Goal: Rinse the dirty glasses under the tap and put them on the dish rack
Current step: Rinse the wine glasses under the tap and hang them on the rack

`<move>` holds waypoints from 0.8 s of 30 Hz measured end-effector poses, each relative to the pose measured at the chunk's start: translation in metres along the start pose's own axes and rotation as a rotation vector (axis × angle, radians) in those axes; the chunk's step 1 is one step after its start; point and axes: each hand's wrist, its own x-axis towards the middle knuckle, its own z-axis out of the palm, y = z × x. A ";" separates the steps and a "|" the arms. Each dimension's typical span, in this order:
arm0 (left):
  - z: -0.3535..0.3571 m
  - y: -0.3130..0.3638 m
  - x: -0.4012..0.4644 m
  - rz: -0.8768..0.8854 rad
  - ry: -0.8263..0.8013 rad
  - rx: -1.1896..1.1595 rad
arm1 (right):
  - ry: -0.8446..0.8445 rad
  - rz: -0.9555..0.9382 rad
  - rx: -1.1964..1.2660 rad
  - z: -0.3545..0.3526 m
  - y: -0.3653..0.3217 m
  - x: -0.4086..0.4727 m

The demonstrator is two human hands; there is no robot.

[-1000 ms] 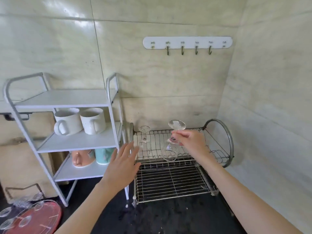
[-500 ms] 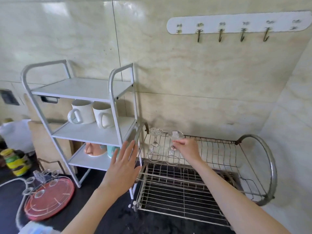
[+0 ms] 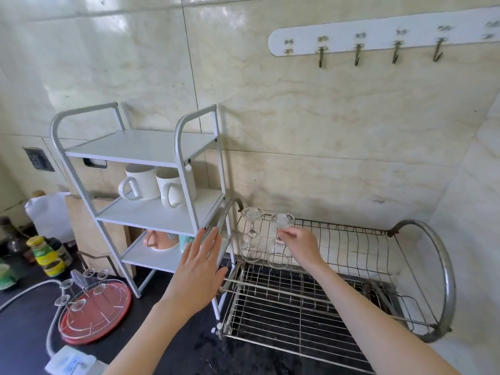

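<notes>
Two clear stemmed glasses stand upside down at the left end of the upper tier of the metal dish rack (image 3: 422, 269). The left glass (image 3: 251, 234) stands free. My right hand (image 3: 297, 243) pinches the stem of the right glass (image 3: 280, 254), just under its foot. My left hand (image 3: 200, 269) hovers flat with fingers apart in front of the rack's left handle, holding nothing.
A white three-tier shelf (image 3: 140, 152) with two white mugs (image 3: 157, 185) and coloured cups stands left of the rack. A red round tray (image 3: 94, 312) with wire holders, jars (image 3: 46, 255) and a white cable lie on the dark counter. A hook rail (image 3: 378, 39) hangs on the wall.
The view has moved closer and shifted left. My right hand still holds the right glass's stem, now set lower on the rack beside the first glass. My left hand stays open.
</notes>
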 end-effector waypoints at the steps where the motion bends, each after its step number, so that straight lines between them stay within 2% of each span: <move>1: 0.000 0.000 0.000 -0.002 -0.006 -0.033 | -0.010 0.006 0.008 0.000 0.001 0.000; 6: -0.003 0.001 -0.003 -0.009 -0.035 -0.084 | -0.026 0.053 -0.003 0.001 0.008 -0.003; 10: -0.014 -0.001 -0.004 -0.019 -0.122 0.006 | 0.016 0.070 -0.003 -0.002 0.003 -0.017; 13: -0.015 -0.006 -0.009 -0.005 -0.142 0.016 | 0.039 0.036 -0.096 -0.003 -0.003 -0.043; 16: -0.015 -0.011 -0.026 0.031 -0.083 0.006 | 0.017 -0.088 -0.277 -0.002 -0.021 -0.074; 19: -0.017 -0.020 -0.059 0.024 -0.068 0.011 | -0.022 -0.290 -0.413 0.007 -0.051 -0.107; 24: -0.028 -0.055 -0.136 -0.082 -0.064 0.052 | -0.133 -0.544 -0.536 0.061 -0.100 -0.165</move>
